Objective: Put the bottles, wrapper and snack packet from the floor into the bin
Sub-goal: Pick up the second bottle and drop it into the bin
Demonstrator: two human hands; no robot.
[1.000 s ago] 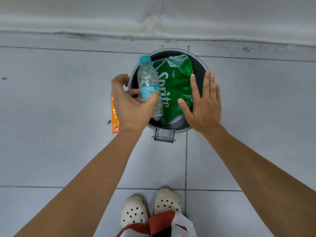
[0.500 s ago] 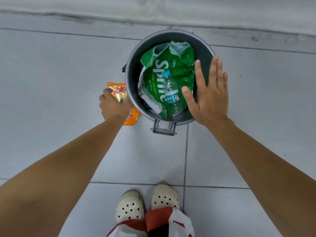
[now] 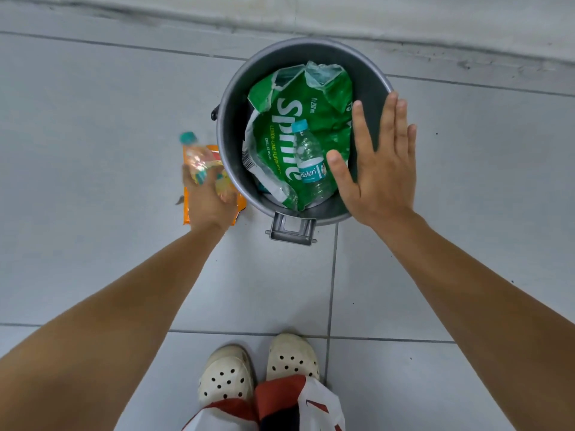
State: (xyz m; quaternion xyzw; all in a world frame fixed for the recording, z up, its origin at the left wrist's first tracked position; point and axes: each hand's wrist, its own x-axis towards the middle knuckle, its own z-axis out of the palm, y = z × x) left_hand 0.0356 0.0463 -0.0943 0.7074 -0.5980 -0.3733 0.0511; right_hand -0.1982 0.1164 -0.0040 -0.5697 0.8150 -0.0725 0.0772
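Observation:
A grey round bin (image 3: 224,119) stands on the tiled floor. Inside it lie a crumpled green Sprite wrapper (image 3: 292,98) and a small clear Bisleri bottle (image 3: 311,160) with a teal cap. Left of the bin, my left hand (image 3: 208,202) is closed around a second small clear bottle (image 3: 196,155) with a teal cap; both are blurred by motion. Under that hand an orange snack packet (image 3: 187,213) lies flat on the floor against the bin. My right hand (image 3: 381,164) hovers flat and spread over the bin's right rim, holding nothing.
The bin's foot pedal (image 3: 291,230) points toward me. A wall base (image 3: 311,20) runs along the far side behind the bin. My feet in white perforated clogs (image 3: 227,379) stand about one tile back from the bin.
The bottle my left hand held over the bin now lies inside it. That hand went down to the left of the bin and now grips a second bottle above the snack packet.

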